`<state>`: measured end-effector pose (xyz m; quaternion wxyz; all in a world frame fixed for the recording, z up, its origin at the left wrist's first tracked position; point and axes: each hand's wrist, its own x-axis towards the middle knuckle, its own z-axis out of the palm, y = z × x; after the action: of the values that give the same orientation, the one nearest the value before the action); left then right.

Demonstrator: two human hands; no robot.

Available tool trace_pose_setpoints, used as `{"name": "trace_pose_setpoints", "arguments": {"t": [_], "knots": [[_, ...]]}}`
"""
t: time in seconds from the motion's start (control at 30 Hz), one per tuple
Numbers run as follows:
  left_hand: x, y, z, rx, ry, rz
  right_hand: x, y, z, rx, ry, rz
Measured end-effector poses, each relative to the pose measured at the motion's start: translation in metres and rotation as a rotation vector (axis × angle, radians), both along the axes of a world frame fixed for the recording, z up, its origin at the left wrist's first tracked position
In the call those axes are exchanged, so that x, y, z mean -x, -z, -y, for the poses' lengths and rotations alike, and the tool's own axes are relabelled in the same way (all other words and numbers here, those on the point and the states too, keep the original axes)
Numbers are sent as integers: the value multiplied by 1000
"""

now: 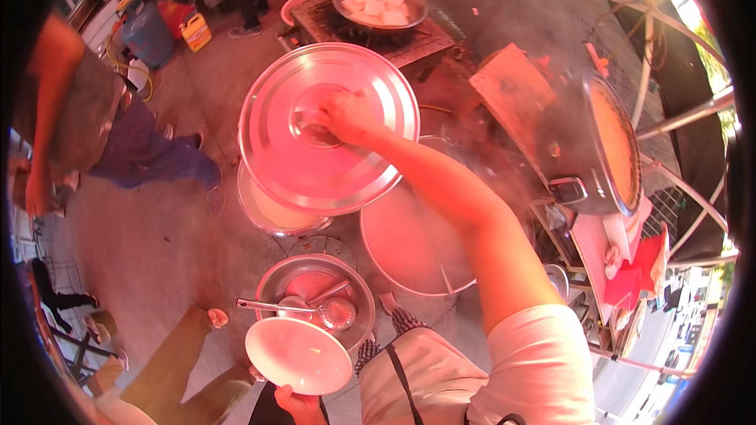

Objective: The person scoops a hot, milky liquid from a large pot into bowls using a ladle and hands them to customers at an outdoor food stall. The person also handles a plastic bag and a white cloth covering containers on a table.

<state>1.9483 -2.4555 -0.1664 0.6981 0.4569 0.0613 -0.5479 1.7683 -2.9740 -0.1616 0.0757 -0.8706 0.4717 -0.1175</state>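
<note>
My right hand [342,115] grips the centre handle of a large round metal lid [274,174]. The lid is raised above the ground, partly over a wide pot of pale, steaming liquid [407,242] and a smaller pan of pale liquid [277,209]. At the bottom, my left hand [295,402] holds the rim of a white bowl [298,354], which is tilted and looks empty. Just beyond the bowl sits a metal basin [366,313] containing a perforated skimmer [337,313] and other utensils. My left forearm is mostly out of view.
White blocks fill a metal pan [380,22] on a burner stand ahead. A large oval electric pan [617,147] stands at the right near metal poles. One person [77,100] is at the left, another's legs [171,360] at lower left. A gas cylinder [147,35] stands upper left.
</note>
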Motion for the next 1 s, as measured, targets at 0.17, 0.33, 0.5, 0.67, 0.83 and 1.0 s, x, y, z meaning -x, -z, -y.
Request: {"name": "trace_pose_setpoints", "arguments": {"t": [0.17, 0.33, 0.5, 0.67, 0.83, 1.0], "knots": [[0, -19, 14, -33, 77, 3, 125, -19, 10, -65, 396, 267], [32, -33, 38, -15, 94, 17, 245, -16, 23, -123, 778, 336], [84, -35, 66, -42, 79, 28, 318, 2, 51, -227, 1080, 408], [129, -23, 93, -49, 115, 2, 388, 25, 77, -293, 1209, 462], [159, -17, 116, -5, 156, 12, 427, 52, 112, -263, 1236, 476], [184, -48, 141, -79, 120, 133, 510, 145, 167, -32, 853, 328]]}}
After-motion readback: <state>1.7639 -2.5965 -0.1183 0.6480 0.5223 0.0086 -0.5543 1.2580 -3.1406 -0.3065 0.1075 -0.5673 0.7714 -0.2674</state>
